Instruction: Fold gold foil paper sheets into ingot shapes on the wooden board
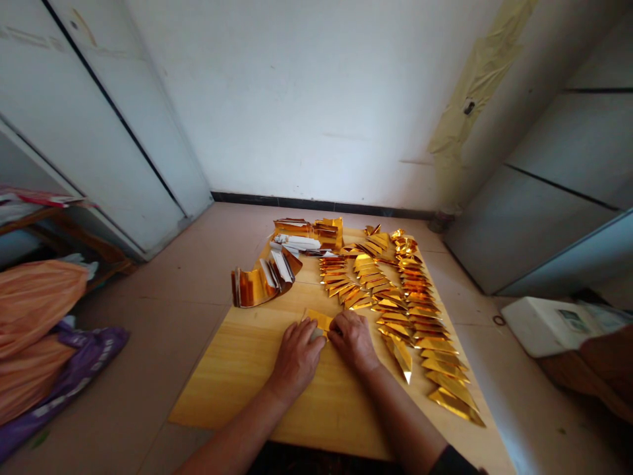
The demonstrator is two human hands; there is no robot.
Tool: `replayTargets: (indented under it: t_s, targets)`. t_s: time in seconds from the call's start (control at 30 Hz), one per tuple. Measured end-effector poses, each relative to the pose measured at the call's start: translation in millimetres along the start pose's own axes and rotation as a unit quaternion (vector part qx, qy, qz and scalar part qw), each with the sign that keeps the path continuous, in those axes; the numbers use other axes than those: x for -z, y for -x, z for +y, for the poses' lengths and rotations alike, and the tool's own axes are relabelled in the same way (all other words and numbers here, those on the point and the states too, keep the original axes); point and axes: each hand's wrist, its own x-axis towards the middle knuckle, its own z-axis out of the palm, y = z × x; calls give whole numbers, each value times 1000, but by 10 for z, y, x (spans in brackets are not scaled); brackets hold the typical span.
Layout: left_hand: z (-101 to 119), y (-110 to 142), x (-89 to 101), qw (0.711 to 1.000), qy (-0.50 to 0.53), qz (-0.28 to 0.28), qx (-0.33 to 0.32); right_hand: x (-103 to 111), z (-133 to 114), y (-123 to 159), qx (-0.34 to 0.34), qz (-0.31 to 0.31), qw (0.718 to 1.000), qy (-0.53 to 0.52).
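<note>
Both hands work on one sheet of gold foil paper [319,318], low over the wooden table. My left hand [298,353] has its fingers curled onto the sheet's left and near edge, where a bit of grey underside shows. On the right edge, my right hand [352,338] pinches the paper with its fingertips. Just right of it lies a folded gold paper piece [398,356] with a pointed end. Rows of similar folded gold pieces [420,310] overlap along the table's right side. The fingertips partly hide the sheet.
Curled stacks of gold and white sheets [257,280] stand at the table's [237,369] left and far edges. Orange and purple bags [44,349] lie on the floor at left. A white container [544,326] stands at right. A wall rises behind.
</note>
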Motion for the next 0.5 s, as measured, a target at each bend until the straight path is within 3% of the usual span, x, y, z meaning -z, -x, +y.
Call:
replayTargets:
  t_s: [0.17,0.5]
  targets:
    - [4,12,25,1000,16,-12,5,24,-8,-14,-14,1,1000,-21]
    - [-30,-13,116,999,33,-31,-10,4,142,11,21,-2,998,-65]
